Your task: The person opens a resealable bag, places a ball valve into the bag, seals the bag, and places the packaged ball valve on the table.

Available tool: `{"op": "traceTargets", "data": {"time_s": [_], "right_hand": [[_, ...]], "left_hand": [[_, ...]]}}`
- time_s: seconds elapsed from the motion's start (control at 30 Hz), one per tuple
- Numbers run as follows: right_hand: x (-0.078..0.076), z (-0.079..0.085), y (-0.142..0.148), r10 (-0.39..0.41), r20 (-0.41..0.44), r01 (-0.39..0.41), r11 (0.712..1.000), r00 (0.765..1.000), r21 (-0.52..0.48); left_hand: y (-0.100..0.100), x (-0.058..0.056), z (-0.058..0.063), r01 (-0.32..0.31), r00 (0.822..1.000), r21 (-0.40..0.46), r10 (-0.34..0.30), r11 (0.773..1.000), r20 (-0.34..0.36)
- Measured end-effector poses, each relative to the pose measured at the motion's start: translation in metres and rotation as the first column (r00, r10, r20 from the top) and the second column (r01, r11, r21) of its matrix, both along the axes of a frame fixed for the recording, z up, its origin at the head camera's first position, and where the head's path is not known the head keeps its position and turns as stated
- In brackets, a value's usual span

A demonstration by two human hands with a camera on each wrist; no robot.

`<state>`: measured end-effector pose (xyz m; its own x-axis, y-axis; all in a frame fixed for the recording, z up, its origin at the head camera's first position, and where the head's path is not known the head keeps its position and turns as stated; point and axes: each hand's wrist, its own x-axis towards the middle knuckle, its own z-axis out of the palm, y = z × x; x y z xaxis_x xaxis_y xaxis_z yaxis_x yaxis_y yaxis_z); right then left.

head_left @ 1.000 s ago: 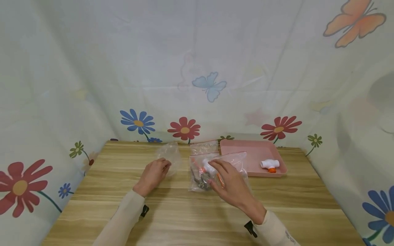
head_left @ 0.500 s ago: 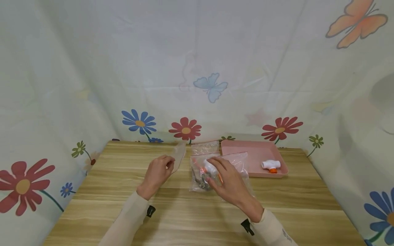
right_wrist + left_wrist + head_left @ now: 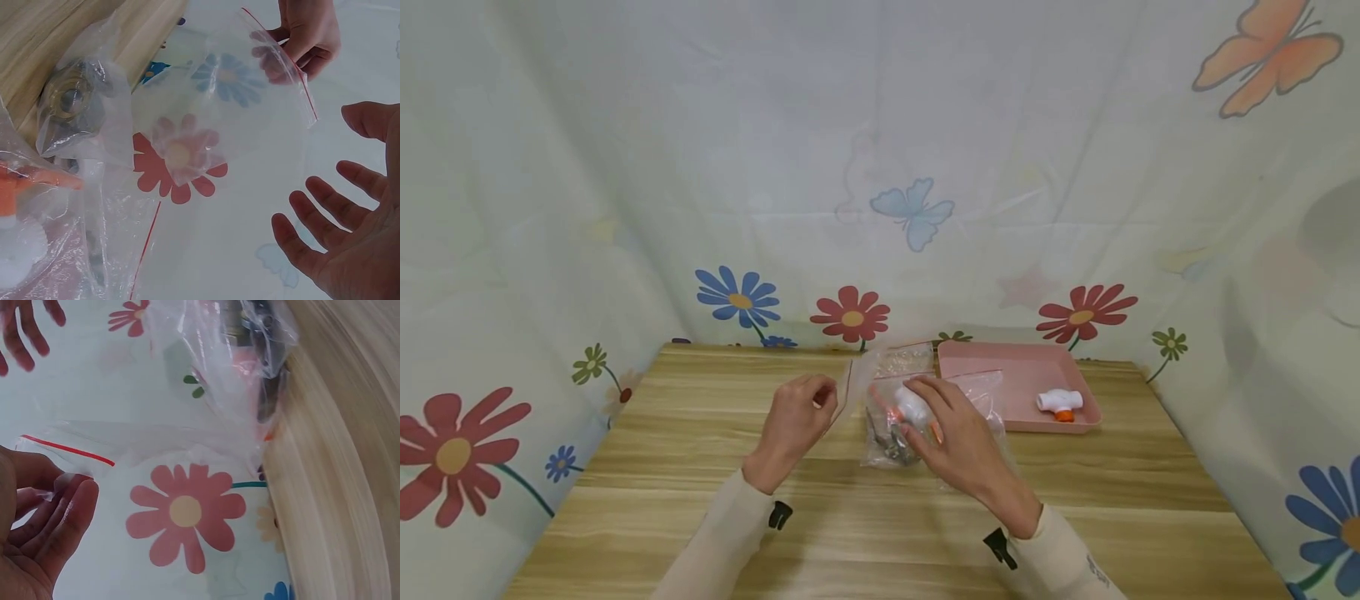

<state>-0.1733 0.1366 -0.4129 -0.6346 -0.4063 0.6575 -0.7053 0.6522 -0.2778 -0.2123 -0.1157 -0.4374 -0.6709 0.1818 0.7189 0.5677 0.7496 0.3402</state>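
Note:
My left hand (image 3: 793, 425) pinches the edge of a clear zip bag (image 3: 156, 440) with a red seal strip. The bag hangs upright, and no contents show in it. My right hand (image 3: 958, 433) hovers with spread, slightly bent fingers and holds nothing in the right wrist view. Below it lies a filled zip bag (image 3: 880, 442), with dark metal parts, something white and orange pieces showing through the plastic. Another clear bag (image 3: 991, 392) lies beside it, partly covered by the right hand.
A pink tray (image 3: 1000, 367) stands at the back right, with a white tee fitting with an orange part (image 3: 1060, 402) inside. Another clear zip bag (image 3: 910, 358) lies behind the filled one. A printed curtain (image 3: 775, 167) borders the wooden table (image 3: 700, 417).
My left hand has lifted the zip bag off the table, turned it upright and brought it right, towards the filled bag. The right hand has barely moved.

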Motion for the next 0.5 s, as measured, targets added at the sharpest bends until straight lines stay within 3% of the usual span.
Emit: {"op": "traceTargets", "data": {"time_s": [0.3,0.5], "right_hand": [[0.002,0.005,-0.004,-0.006,-0.010,0.006,0.999,1.000,-0.033],[0.005,0.009,-0.007,-0.007,0.013,0.008,0.998,1.000,-0.066]], "left_hand": [[0.014,0.010,0.013,0.024,0.999,0.061,-0.022,0.998,-0.035],[0.024,0.015,0.018,0.041,0.999,0.123,-0.039,0.992,-0.014]]}}
